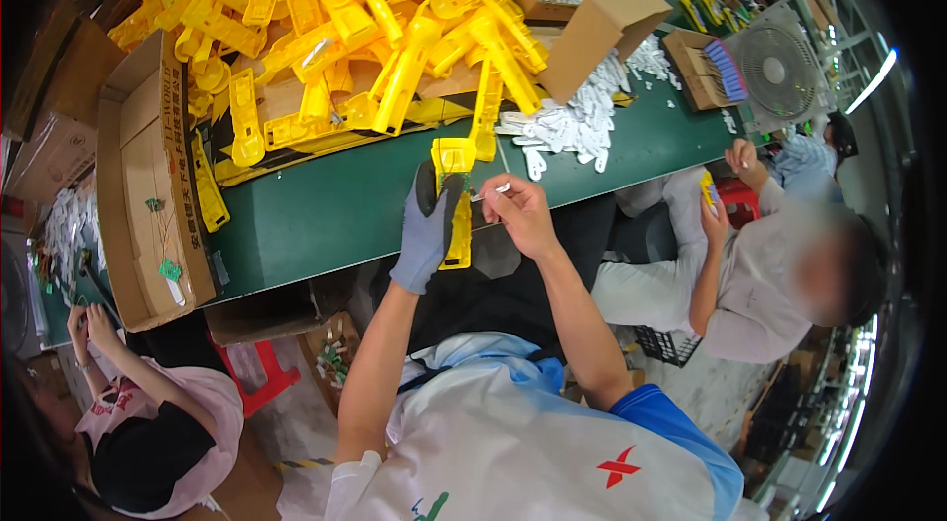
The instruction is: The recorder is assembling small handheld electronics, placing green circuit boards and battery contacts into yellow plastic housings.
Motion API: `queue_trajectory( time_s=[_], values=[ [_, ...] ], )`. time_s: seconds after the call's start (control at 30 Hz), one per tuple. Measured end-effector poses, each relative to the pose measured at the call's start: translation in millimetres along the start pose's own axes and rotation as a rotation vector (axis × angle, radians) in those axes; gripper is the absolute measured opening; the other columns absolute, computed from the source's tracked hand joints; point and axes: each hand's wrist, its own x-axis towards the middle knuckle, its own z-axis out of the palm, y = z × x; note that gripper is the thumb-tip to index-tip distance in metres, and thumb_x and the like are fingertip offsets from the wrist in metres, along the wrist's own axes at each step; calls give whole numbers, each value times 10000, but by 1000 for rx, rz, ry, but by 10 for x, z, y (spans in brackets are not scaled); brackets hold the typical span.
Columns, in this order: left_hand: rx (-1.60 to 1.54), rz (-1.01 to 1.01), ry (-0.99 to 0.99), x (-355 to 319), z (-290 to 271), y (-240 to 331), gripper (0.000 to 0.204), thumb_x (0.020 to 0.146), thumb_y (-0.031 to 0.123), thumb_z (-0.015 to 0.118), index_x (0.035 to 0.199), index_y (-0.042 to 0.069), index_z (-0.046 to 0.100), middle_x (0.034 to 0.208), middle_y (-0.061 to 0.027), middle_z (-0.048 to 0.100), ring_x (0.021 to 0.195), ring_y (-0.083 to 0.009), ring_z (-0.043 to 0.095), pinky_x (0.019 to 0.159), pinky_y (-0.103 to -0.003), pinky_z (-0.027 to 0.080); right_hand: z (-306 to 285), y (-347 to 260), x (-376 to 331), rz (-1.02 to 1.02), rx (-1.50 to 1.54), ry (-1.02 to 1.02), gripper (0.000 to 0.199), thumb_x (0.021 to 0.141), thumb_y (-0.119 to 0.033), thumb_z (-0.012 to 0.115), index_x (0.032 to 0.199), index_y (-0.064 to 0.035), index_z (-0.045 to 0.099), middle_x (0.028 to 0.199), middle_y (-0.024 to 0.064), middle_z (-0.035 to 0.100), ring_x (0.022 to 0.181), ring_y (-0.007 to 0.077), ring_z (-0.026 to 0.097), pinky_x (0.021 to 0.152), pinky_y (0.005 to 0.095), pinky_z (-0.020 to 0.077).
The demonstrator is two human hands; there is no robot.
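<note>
Fingers of the gloved left hand are wrapped tight around a long yellow plastic part, holding it upright-ish over the near edge of the green table; the glove looks like thin grey-blue fabric with a dark fingertip. Right hand is bare and pinches a small white piece between thumb and forefinger, right beside the yellow part's upper end. That part is flat, glossy moulded plastic with a squarish head and a narrow body. Just behind it there's a huge heap of the same yellow parts, all jumbled, some with round ends, spilling over flattened brown cardboard. To the right of the heap sits a scatter of little white plastic pieces, next to an open brown carton flap. On the left edge of the table stands an open cardboard box, plain brown with dark print down its side and a small green tag inside. A grey fan sits far right, and other people work on both sides.
</note>
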Motion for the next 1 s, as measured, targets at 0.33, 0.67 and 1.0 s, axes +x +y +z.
queue_trajectory(
  time_s=[0.33, 0.67, 1.0],
  values=[
    [-35, -119, -20, -29, 96, 310, 332, 958, 130, 584, 1259, 23, 491, 949, -70, 628, 775, -114, 572, 670, -271, 491, -65, 8, -48, -111, -144, -132, 100, 966, -109, 606, 959, -9, 610, 871, 21, 605, 734, 69, 541, 658, 215, 446],
    [79, -78, -79, -43, 107, 336, 263, 990, 169, 559, 1213, 45, 494, 913, -36, 572, 700, -89, 569, 581, -248, 496, -125, -25, 38, 44, -259, -184, 106, 1000, -161, 566, 983, -57, 553, 749, -52, 480, 666, 21, 424, 589, 191, 333],
    [-38, -212, -85, -107, 111, 259, 467, 989, 166, 555, 1407, 111, 355, 944, -73, 595, 704, -115, 609, 532, -272, 572, 129, 40, 3, -18, 47, 41, 379, 933, -20, 628, 1286, 2, 492, 843, -16, 547, 785, 60, 517, 720, 211, 425]
  ],
)
